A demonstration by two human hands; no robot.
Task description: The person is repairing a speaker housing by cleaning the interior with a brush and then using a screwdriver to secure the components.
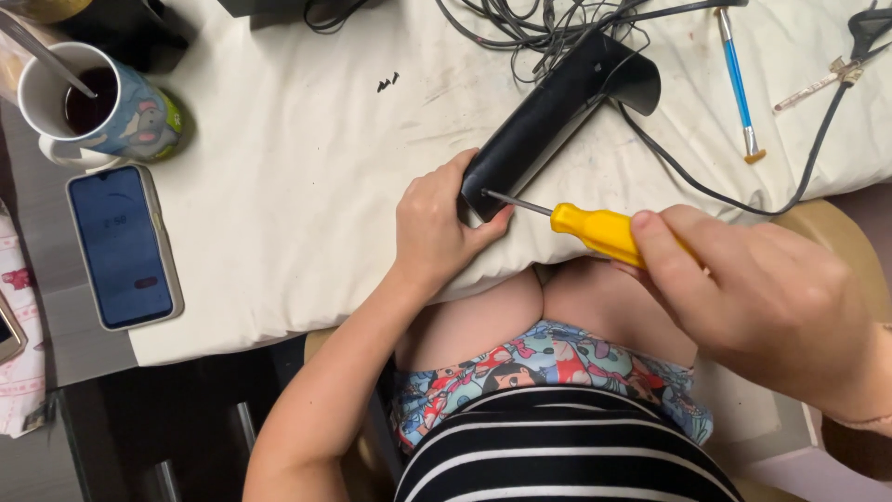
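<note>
Head view, worktop's near edge. Item: black curved housing (pixel 548 116), lying on the white cloth (pixel 279 186); long axis diagonal, near end at the edge, flared far end pointing toward the far right corner. Left hand (pixel 432 228): closed around the housing's near end, steadying it. Right hand (pixel 762 297): wrapped tight on the yellow-handled screwdriver (pixel 595 228), blade tip set into that near end. Step, by my judgement: working a screw there; next calls for steady pressure along the shaft while turning. Two small black screws (pixel 387 84) lie loose mid-cloth.
</note>
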